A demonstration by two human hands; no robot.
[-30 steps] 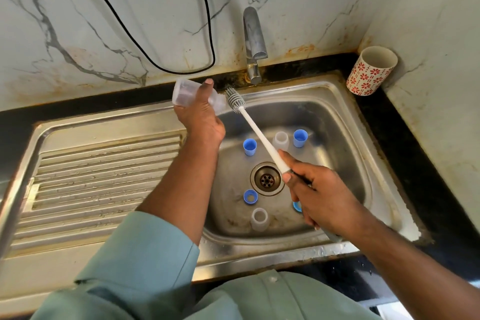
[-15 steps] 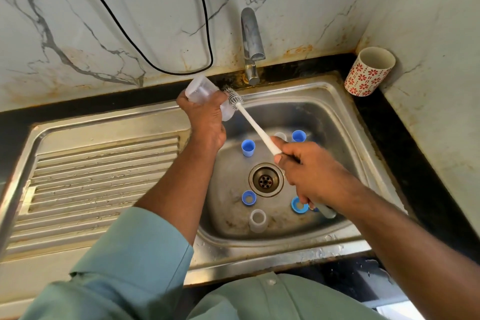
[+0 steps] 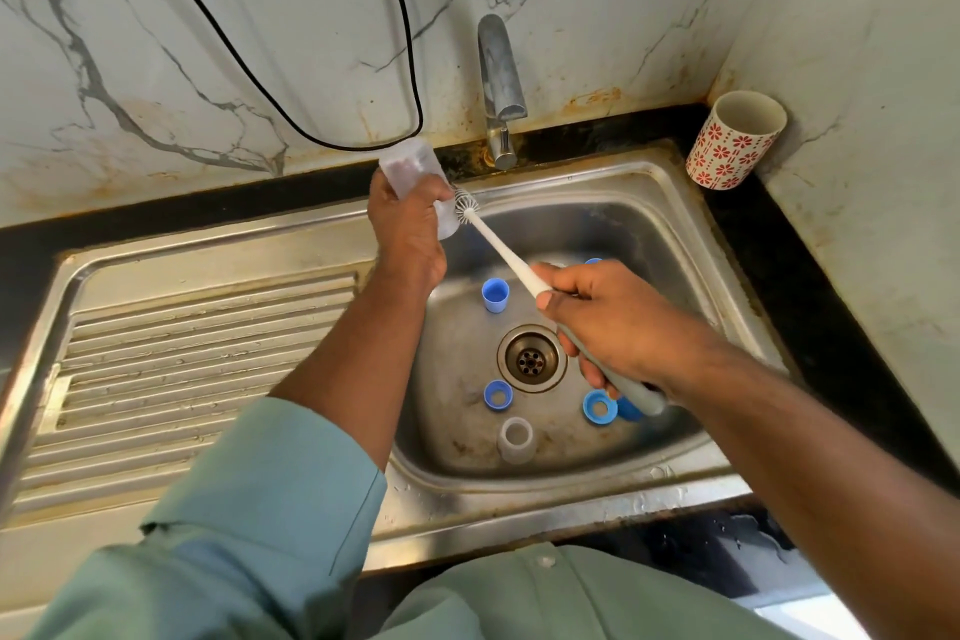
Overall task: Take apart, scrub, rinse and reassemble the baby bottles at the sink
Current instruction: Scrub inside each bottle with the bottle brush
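Observation:
My left hand (image 3: 408,229) grips a clear baby bottle (image 3: 410,166) over the back left corner of the steel sink (image 3: 670,203), with the bottle's open end toward the basin. My right hand (image 3: 618,322) grips the white handle of a bottle brush (image 3: 498,244). The brush's bristled head sits right at the bottle's mouth. On the sink floor lie a blue cap (image 3: 494,295), two blue rings (image 3: 497,395) (image 3: 599,407) and a clear bottle part (image 3: 516,439), around the drain (image 3: 531,358).
The tap (image 3: 497,83) stands behind the basin, no water running. A patterned cup (image 3: 735,138) stands on the black counter at the back right corner. A ribbed draining board (image 3: 197,359) lies to the left. A black cable (image 3: 332,140) hangs on the marble wall.
My left hand has tipped the bottle more upright and lifted it toward the wall. My right hand slid up the brush handle, bringing the bristles against the bottle's mouth.

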